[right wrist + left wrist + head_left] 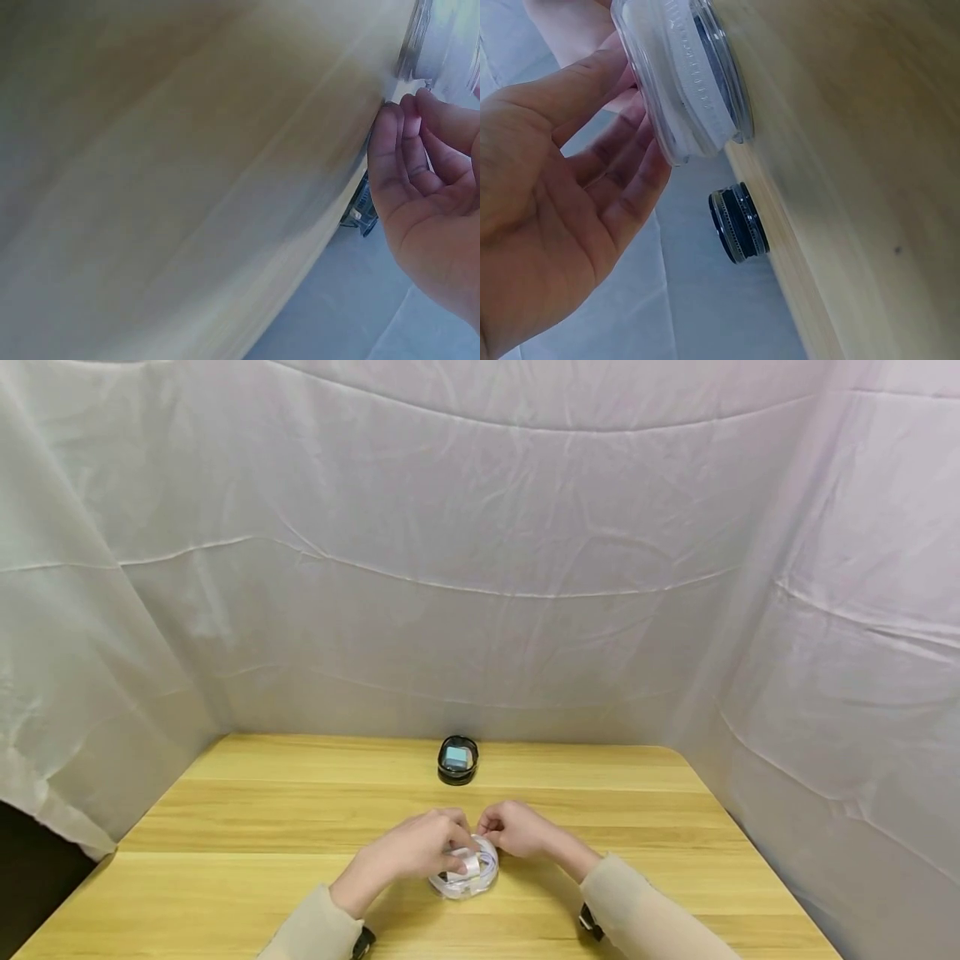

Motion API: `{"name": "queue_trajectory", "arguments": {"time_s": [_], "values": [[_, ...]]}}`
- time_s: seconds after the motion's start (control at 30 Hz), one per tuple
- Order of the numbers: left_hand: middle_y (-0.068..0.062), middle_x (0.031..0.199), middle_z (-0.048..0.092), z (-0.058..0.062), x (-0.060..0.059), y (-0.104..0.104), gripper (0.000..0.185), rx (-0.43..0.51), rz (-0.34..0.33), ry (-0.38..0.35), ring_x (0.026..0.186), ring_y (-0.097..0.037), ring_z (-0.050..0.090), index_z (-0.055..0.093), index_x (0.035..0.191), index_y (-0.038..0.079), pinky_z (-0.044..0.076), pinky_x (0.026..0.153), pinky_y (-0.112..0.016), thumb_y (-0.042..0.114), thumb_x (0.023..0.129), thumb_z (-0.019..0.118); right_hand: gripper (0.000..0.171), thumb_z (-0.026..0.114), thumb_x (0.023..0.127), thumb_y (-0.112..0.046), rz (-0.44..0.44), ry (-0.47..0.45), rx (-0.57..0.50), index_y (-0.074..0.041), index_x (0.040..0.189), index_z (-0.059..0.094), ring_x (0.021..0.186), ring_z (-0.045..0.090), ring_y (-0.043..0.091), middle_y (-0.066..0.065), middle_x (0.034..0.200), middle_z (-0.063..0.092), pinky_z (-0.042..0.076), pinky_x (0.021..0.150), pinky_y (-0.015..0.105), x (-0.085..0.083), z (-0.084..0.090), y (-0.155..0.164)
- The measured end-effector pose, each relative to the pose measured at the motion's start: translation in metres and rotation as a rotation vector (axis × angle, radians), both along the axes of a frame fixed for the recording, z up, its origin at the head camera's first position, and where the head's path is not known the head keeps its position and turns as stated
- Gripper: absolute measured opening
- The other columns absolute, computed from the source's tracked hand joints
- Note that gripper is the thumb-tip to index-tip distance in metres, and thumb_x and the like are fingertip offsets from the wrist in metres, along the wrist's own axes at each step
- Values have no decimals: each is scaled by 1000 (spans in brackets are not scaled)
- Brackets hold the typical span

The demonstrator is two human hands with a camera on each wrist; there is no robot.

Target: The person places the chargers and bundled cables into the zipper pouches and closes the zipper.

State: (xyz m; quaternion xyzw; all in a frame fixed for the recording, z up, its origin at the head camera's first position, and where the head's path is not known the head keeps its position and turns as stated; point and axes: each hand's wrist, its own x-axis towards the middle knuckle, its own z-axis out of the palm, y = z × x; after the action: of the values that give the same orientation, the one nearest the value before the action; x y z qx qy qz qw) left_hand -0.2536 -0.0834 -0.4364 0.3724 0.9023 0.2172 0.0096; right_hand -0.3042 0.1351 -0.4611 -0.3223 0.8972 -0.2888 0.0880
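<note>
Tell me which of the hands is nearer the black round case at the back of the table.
Right, slightly. The right hand sits at the clear container's far right edge, just in front of the black round case. The left hand lies over the container's left side, a bit farther back toward the person.
</note>
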Motion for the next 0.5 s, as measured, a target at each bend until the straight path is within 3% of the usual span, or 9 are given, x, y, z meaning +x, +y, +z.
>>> {"name": "queue_trajectory", "arguments": {"time_s": [0.23, 0.5], "values": [[10, 113, 68, -3, -4, -1, 26, -10, -18, 16, 100, -5, 63, 82, 112, 17, 55, 90, -26, 20, 86, 85, 13, 68, 94, 3, 17, 7, -9, -10, 91, 73, 74, 58, 5, -3, 83, 70, 52, 69, 23, -2, -1, 1], [13, 101, 66, -3, 1, 3, 28, -28, 11, 43, 93, -4, 62, 82, 110, 18, 55, 82, -24, 19, 82, 87, 14, 68, 93, 4, 23, 9, -12, -9, 90, 72, 73, 57, 4, -3, 82, 70, 53, 69, 22, -1, -2, 5]]}}
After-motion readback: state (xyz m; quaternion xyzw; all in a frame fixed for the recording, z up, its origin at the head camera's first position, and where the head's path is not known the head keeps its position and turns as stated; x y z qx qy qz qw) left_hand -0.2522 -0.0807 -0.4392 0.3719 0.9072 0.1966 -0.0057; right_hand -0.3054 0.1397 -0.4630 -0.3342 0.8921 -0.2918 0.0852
